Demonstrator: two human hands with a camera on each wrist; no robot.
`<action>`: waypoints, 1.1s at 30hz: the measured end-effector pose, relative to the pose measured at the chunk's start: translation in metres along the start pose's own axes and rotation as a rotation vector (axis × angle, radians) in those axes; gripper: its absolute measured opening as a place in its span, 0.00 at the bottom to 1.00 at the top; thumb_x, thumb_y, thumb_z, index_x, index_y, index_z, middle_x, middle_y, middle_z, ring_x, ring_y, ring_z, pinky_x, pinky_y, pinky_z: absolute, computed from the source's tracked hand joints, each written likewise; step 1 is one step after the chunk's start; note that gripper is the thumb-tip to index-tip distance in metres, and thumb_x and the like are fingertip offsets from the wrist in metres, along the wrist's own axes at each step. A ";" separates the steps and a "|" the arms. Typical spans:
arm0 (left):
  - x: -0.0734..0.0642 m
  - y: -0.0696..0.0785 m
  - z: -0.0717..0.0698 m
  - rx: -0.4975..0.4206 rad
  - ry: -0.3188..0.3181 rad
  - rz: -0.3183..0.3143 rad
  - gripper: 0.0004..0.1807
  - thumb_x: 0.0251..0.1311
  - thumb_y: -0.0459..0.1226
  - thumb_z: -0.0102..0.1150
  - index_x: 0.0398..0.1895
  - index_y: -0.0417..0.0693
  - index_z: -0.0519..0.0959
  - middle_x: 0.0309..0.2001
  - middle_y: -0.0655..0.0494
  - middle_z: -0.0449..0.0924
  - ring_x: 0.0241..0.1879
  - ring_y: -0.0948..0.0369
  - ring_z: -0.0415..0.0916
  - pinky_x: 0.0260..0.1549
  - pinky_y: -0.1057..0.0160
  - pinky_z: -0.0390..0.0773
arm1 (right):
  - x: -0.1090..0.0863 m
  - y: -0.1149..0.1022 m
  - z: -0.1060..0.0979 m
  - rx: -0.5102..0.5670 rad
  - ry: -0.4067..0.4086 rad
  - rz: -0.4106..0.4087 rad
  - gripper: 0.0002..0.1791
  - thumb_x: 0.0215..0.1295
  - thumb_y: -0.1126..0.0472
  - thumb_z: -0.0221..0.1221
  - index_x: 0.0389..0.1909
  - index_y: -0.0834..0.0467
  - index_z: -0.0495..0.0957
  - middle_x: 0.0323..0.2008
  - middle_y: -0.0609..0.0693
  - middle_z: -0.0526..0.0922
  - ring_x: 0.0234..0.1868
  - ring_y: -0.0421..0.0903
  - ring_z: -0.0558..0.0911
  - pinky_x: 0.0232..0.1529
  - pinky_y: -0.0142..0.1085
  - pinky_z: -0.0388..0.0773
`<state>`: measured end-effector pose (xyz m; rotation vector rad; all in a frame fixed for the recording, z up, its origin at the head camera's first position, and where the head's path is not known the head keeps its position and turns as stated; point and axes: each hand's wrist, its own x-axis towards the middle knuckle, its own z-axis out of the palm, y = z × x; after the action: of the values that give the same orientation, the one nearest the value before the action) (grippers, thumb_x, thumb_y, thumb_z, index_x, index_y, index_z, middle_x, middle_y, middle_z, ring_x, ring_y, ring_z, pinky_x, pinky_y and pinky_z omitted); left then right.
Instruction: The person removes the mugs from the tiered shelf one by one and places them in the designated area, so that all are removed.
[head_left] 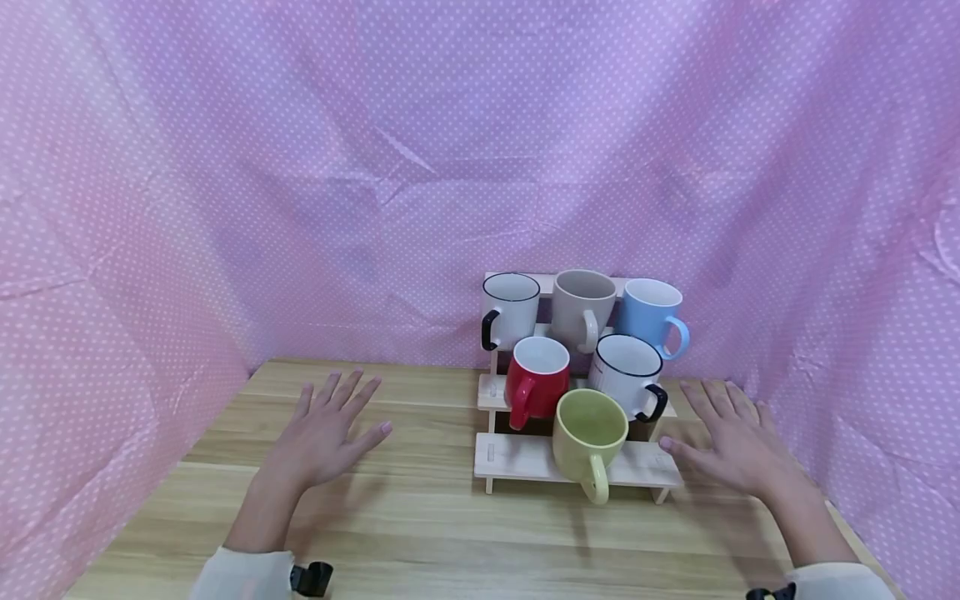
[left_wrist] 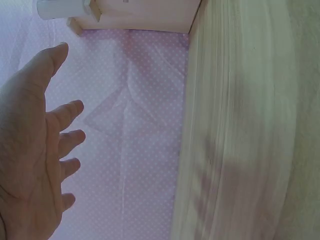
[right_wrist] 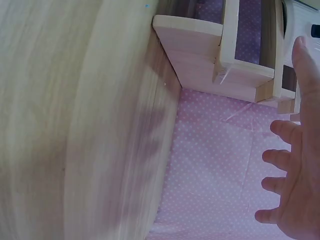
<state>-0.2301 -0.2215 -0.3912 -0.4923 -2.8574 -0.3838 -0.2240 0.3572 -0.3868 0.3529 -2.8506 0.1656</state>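
Observation:
My left hand (head_left: 318, 442) hovers over the table left of the mug rack, fingers spread and holding nothing. On the other side, my right hand (head_left: 738, 446) is spread near the rack's right end, also without anything in it. The three-step wooden rack (head_left: 517, 458) carries several mugs. Its top step has a white mug with black handle (head_left: 513, 312), a grey mug (head_left: 577, 308) and a blue mug (head_left: 645, 312). A red mug (head_left: 540, 383) and a white black-rimmed mug (head_left: 622, 379) stand on the middle step. Lowest is a yellow-green mug (head_left: 588, 437), its handle toward me.
The wood-grain table (head_left: 420, 517) spans the space under both hands. Pink polka-dot cloth (head_left: 360, 208) hangs behind it and along both sides. In the right wrist view, the rack's stepped side panel (right_wrist: 200, 65) appears beyond the hand.

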 end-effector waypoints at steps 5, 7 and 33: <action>0.007 0.002 0.000 0.009 0.037 0.026 0.43 0.73 0.66 0.42 0.81 0.53 0.56 0.79 0.41 0.54 0.78 0.36 0.46 0.71 0.27 0.41 | 0.004 0.002 0.000 0.050 0.012 -0.019 0.55 0.66 0.30 0.59 0.81 0.60 0.51 0.74 0.72 0.57 0.73 0.76 0.52 0.61 0.82 0.45; 0.011 0.003 -0.001 0.016 0.068 0.052 0.41 0.74 0.64 0.43 0.81 0.51 0.58 0.77 0.40 0.58 0.76 0.37 0.50 0.71 0.27 0.46 | 0.007 0.003 -0.001 0.080 0.025 -0.035 0.54 0.66 0.33 0.61 0.79 0.63 0.53 0.73 0.73 0.60 0.72 0.76 0.54 0.61 0.82 0.48; 0.074 0.043 -0.016 0.005 0.204 0.205 0.32 0.77 0.54 0.48 0.75 0.46 0.67 0.69 0.42 0.72 0.68 0.43 0.69 0.65 0.37 0.70 | 0.032 0.006 0.004 0.607 0.076 -0.071 0.32 0.64 0.63 0.70 0.67 0.67 0.73 0.52 0.67 0.84 0.43 0.52 0.88 0.39 0.31 0.85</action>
<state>-0.2804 -0.1652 -0.3481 -0.6947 -2.5824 -0.3669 -0.2565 0.3553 -0.3827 0.5448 -2.6462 1.0110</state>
